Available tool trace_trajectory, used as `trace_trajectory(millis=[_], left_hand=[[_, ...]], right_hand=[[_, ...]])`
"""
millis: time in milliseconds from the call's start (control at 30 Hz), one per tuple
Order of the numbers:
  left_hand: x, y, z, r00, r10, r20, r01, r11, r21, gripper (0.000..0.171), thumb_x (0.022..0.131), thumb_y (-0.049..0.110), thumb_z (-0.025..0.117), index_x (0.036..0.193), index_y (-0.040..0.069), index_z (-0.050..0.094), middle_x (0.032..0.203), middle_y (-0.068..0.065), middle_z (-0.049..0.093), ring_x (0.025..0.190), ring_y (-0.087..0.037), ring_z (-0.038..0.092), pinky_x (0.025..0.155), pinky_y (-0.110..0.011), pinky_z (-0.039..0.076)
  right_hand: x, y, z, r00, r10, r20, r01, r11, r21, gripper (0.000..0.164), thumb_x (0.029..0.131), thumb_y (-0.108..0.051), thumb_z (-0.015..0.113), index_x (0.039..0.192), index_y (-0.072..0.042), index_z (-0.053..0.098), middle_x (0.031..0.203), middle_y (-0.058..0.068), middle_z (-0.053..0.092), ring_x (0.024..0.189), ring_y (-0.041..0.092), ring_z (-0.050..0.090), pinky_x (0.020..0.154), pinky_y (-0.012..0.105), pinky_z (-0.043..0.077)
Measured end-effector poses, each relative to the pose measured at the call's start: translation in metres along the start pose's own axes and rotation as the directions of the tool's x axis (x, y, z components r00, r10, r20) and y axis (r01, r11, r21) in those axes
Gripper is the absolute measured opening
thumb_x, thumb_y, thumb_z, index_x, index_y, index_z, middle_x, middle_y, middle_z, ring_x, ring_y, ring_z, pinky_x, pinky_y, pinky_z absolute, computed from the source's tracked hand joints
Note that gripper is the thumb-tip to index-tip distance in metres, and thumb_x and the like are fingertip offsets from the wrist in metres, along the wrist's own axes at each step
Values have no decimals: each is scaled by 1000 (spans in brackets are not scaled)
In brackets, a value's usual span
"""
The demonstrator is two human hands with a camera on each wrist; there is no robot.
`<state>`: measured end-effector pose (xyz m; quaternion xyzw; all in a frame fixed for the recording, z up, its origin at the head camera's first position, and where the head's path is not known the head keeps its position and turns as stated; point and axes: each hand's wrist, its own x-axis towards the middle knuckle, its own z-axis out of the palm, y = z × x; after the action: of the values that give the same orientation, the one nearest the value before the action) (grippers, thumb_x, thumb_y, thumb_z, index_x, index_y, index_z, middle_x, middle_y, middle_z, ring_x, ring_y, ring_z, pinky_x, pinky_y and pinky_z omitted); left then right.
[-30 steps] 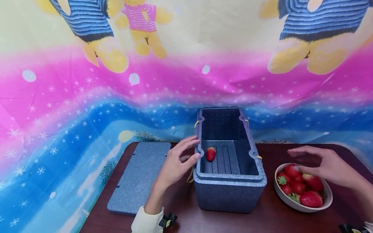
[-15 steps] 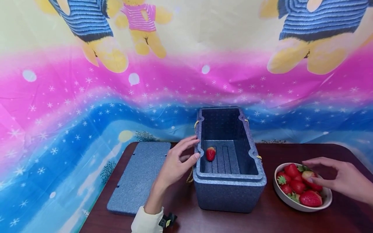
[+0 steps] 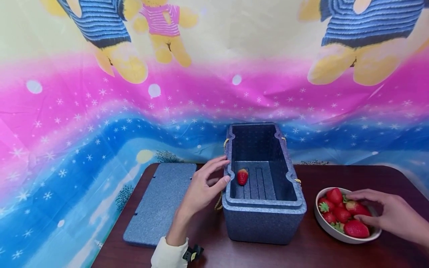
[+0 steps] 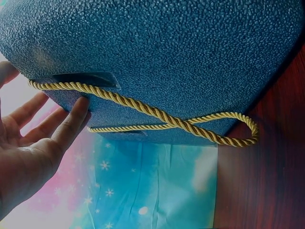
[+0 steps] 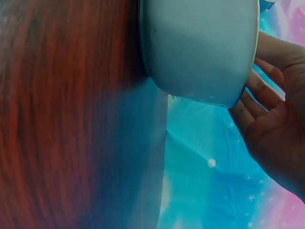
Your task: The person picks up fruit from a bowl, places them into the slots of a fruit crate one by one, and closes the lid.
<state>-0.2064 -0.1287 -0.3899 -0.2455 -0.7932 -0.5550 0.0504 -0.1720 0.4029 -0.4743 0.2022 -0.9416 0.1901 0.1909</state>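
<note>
My left hand (image 3: 203, 186) rests at the left rim of a grey-blue foam box (image 3: 261, 225), its fingers fairly straight. In the left wrist view, fingertips touch the box wall (image 4: 190, 52) near a twisted gold rope (image 4: 143, 109). Inside the lidless box lies one strawberry (image 3: 242, 177). At the right, a pale round bowl (image 3: 346, 239) holds several strawberries. My right hand (image 3: 392, 210) reaches over its right edge, thumb and fingers bent round a large strawberry (image 3: 356, 207). The bowl's outer wall (image 5: 200, 47) hides the fingertips in the right wrist view.
A flat grey-blue lid (image 3: 159, 204) lies on the dark wood table (image 3: 264, 257) to the left of the box. Behind the table hangs a colourful printed cloth (image 3: 214, 89). The box stands between the lid and the bowl.
My right hand has moved right and down across the bowl, from above the back strawberries onto the large one at the right. My left hand has stayed put at the rim.
</note>
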Motion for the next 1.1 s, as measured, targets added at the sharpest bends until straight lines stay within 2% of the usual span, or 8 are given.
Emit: trace_trajectory(millis=[67,233,300,433,533,600,833,1100], left_hand=[[0,0,0,1000,-1,1,1,1000,1,46,104,27,71,149,23,64,165,6,50,150,-21,52,108,-52,59],[0,0,0,1000,-4,1,4,1000,3,45,105,27,71,149,24,64,165,6,50,150,-21,52,108,-53,58],[-1,-1,0,1000,-5,1,5,1000,2,45,105,27,71,149,24,64,165,6,50,150,-21,52,108,-54,58],[-1,-1,0,1000,-6,1,6,1000,3,46,105,28,71,150,24,64,165,7,50,150,-21,53,108,-55,58],[-1,0,0,1000,-7,1,7,1000,3,46,105,29,71,150,24,64,165,7,50,149,-21,53,108,-56,58],[0,0,-1,1000,-8,1,8,1000,3,46,105,29,71,150,24,64,165,7,50,149,-21,53,108,-57,57],[0,-1,-1,1000,2,2,-2,1000,7,46,105,28,71,150,22,64,166,5,49,149,-24,54,108,-56,58],[0,-1,-1,1000,1,-1,-1,1000,8,46,105,28,71,150,23,64,165,7,50,149,-22,54,108,-54,58]], right_hand=[[0,0,1,1000,-14,-11,13,999,-35,72,45,-14,107,110,-29,80,110,-32,66,93,-22,57,73,-2,38],[0,-3,2,1000,11,22,-10,997,-73,68,47,-15,107,108,-30,80,102,-1,79,93,-21,56,70,-2,37],[-1,-5,3,999,19,26,-17,997,-71,67,48,-14,106,107,-30,80,101,3,79,92,-20,56,69,-1,36],[0,-6,2,1000,5,-4,-5,998,-63,67,49,-11,106,106,-32,80,102,-12,77,94,-22,55,71,-3,36],[1,-7,1,999,0,-32,-2,999,-42,67,50,-7,105,107,-31,81,107,-28,68,94,-24,55,73,-4,38],[2,-8,0,999,2,-45,-2,1000,-15,66,52,-4,103,108,-29,81,111,-33,63,94,-23,56,72,-3,40],[6,-11,-5,999,8,-49,-6,999,51,65,57,4,100,112,-25,80,117,-42,57,100,-28,54,70,-3,45],[11,-14,-8,993,13,-115,1,993,117,67,54,14,97,114,-11,79,124,-50,47,107,-36,46,75,-6,45]])
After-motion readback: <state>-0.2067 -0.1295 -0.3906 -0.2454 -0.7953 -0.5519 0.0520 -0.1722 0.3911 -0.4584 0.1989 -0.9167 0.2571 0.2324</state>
